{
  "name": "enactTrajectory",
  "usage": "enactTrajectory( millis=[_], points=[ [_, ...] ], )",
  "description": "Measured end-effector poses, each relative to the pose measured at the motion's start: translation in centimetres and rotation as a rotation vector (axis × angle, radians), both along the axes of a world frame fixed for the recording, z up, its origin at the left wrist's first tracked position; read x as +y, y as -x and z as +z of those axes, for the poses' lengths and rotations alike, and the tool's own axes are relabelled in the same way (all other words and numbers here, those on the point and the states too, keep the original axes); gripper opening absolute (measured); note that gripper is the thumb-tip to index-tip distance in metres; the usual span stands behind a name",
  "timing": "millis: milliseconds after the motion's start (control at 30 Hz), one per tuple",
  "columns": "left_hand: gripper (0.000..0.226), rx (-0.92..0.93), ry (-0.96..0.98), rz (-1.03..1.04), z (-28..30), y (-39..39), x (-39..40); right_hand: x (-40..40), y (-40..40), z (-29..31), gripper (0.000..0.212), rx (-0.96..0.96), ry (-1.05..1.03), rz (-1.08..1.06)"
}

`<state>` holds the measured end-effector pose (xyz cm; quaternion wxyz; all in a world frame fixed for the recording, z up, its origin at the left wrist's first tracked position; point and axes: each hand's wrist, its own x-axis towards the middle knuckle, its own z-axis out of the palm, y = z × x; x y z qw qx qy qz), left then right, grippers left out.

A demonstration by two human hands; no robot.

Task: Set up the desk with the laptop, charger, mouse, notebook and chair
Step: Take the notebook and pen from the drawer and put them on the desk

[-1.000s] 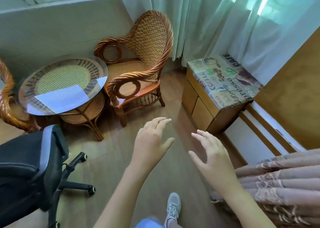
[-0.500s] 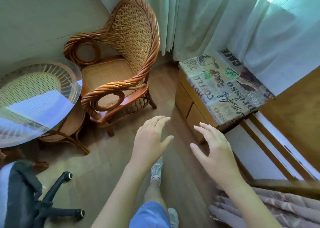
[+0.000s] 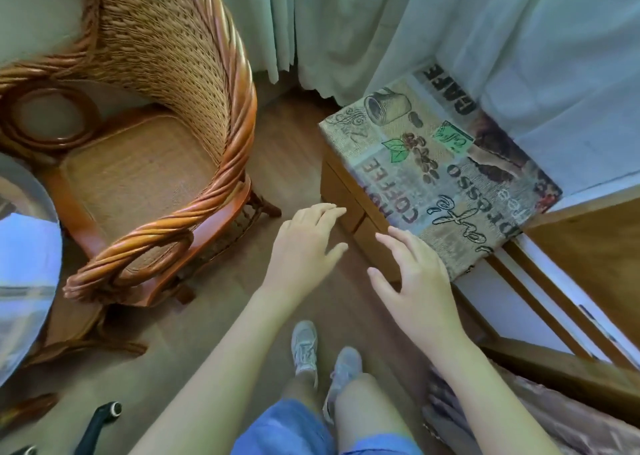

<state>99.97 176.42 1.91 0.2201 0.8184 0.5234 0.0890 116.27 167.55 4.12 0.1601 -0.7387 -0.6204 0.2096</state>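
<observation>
My left hand (image 3: pixel 306 247) and my right hand (image 3: pixel 414 288) hang open and empty in front of me, fingers spread, just short of a low wooden cabinet (image 3: pixel 349 198) topped with a coffee-print cloth (image 3: pixel 436 174). The left fingertips are close to the cabinet's drawer front. Of the black office chair, only one caster leg (image 3: pixel 100 423) shows at the bottom left. No laptop, charger, mouse or notebook is in view.
A rattan armchair (image 3: pixel 156 150) stands to the left, with a glass-topped round table (image 3: pixel 24 264) at the left edge. Pale curtains (image 3: pixel 381 32) hang behind the cabinet. A wooden bed frame (image 3: pixel 568 368) and draped bedding (image 3: pixel 540 420) lie to the right. My feet stand on wood flooring.
I have walked forward toward the cabinet and looked further down. The office chair has slid almost out of view at the bottom left. Both hands stay open and empty.
</observation>
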Motion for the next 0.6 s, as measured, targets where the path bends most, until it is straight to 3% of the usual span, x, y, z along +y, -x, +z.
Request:
enactTrajectory(
  millis=[600],
  points=[
    [0.054,0.044,0.091,-0.178,-14.8,-7.4,11.1,14.0,-6.8,-11.8,0.046,-0.017,0.072,-0.160]
  ],
)
